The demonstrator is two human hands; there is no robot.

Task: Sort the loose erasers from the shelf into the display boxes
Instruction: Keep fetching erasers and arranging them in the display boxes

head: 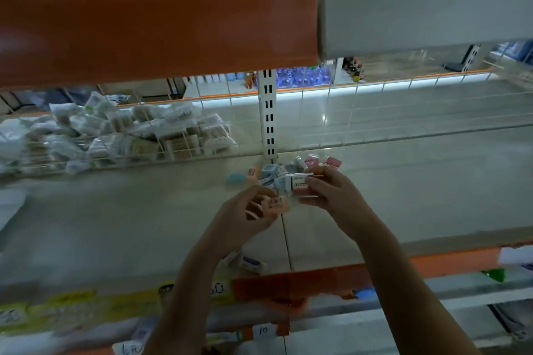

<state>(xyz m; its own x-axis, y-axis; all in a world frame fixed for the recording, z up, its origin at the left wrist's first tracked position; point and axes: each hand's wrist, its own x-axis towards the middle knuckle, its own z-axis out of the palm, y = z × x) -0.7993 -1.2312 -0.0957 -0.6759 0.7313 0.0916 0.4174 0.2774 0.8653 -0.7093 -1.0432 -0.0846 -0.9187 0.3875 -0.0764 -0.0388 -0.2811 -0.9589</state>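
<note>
1. Your left hand (253, 210) is pinching an orange barcoded eraser (277, 204); your right hand (331, 193) is gripping a sleeved pink one (300, 186).
2. Loose erasers (277, 174) are lying by the shelf's (144, 210) back edge.
3. They are probably handling light, firm and slightly grippy; keep pinching the long sides.

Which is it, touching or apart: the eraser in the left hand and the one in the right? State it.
Apart. The head view shows shelf surface between the orange eraser and the pink-and-white eraser.

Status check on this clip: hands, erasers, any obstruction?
Left hand pinches peach eraser; right hand grips white-sleeved eraser. Loose eraser pile on shelf behind. No display boxes visible; nothing blocking.
</note>
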